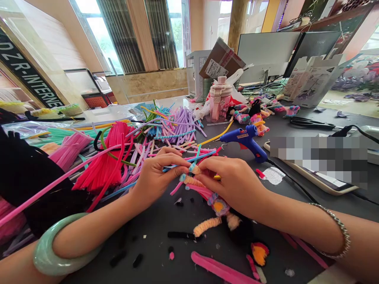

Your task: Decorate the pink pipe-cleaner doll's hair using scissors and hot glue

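My left hand point(162, 172) pinches a light blue pipe cleaner point(196, 156) beside the foot of a pipe-cleaner doll point(218, 205). With closed fingers, my right hand point(233, 183) grips the doll's peach leg close to that foot. The doll lies slanting below my hands, with a pink and lilac body, an orange flower patch, a peach arm point(207, 227) and black hair point(240, 230) toward me. Part of its body is hidden behind my right hand. A blue glue gun point(244, 141) rests just beyond my right hand.
Bundles of pipe cleaners, red point(106, 157) and purple point(185, 122) among them, cover the left and back. A pink bottle point(219, 100) stands behind. At right lies a phone point(319, 173) near the glue gun's cord. Pink strips point(222, 270) and black scraps lie in front.
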A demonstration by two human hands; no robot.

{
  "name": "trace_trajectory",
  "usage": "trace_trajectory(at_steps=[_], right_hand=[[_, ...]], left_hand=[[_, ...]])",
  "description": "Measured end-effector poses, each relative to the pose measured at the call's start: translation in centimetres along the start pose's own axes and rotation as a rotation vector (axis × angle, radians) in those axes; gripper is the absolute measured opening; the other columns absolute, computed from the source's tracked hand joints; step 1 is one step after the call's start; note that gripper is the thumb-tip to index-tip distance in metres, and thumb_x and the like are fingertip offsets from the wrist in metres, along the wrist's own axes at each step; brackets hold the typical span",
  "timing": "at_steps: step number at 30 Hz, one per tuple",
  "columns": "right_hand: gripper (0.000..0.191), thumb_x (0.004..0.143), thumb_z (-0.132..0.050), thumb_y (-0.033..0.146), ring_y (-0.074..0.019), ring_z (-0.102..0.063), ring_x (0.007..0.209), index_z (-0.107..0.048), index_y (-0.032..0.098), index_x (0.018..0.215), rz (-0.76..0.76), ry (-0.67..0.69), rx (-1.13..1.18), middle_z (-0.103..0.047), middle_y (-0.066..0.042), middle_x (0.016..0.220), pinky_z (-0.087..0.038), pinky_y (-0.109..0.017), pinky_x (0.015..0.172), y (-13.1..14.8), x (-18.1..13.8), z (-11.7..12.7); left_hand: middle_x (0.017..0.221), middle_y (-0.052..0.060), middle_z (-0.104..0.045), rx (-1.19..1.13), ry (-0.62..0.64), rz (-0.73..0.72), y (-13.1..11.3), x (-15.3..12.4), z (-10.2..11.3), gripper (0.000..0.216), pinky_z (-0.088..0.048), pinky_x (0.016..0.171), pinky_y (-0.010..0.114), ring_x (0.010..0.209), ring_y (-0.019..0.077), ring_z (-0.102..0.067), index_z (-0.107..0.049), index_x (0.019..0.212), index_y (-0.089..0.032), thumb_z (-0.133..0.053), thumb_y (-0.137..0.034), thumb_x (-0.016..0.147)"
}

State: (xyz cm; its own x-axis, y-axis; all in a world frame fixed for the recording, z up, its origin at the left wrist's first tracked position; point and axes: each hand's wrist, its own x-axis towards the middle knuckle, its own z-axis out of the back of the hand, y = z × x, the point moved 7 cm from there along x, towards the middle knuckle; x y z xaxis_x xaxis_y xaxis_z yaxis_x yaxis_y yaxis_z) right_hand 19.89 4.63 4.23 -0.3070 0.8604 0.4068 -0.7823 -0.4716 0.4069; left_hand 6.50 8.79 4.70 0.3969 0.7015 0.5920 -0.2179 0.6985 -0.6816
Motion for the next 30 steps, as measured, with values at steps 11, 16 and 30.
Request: trace_trajectory(at_steps=[11, 16, 30], right_hand=[[0.027, 0.089, -0.050, 0.033, -0.0147, -0.060, 0.065, -0.064, 0.018, 0.071, 0.044, 0.018, -0.117, -0.066, -0.001, 0.066, -0.035, -0.025, 0.058, 0.43, -0.05, -0.03], [0.029, 0.090, -0.049, 0.034, -0.0145, -0.061, 0.064, -0.064, 0.018, 0.071, 0.054, 0.027, -0.153, -0.066, -0.001, 0.065, -0.033, -0.024, 0.057, 0.55, -0.05, -0.10], [0.021, 0.087, -0.056, 0.028, -0.0104, -0.055, 0.058, -0.064, 0.018, 0.071, -0.017, 0.053, -0.001, -0.063, 0.002, 0.062, -0.032, -0.023, 0.057, -0.16, -0.07, -0.48]], left_hand=[[0.072, 0.003, -0.068, -0.005, 0.017, -0.019, -0.37, -0.21, -0.14, 0.006, -0.048, 0.082, 0.032, 0.087, 0.0195, -0.057, -0.072, 0.069, -0.023, -0.069, -0.019, 0.072], [0.070, 0.003, -0.067, 0.008, 0.028, -0.014, -0.59, -0.19, -0.27, 0.005, -0.047, 0.082, 0.032, 0.084, 0.0192, -0.057, -0.070, 0.067, -0.022, -0.070, -0.020, 0.072], [0.071, 0.002, -0.066, -0.075, 0.047, 0.020, -0.20, -0.17, -0.56, 0.005, -0.045, 0.082, 0.028, 0.083, 0.0172, -0.056, -0.072, 0.067, -0.020, -0.072, -0.016, 0.070]])
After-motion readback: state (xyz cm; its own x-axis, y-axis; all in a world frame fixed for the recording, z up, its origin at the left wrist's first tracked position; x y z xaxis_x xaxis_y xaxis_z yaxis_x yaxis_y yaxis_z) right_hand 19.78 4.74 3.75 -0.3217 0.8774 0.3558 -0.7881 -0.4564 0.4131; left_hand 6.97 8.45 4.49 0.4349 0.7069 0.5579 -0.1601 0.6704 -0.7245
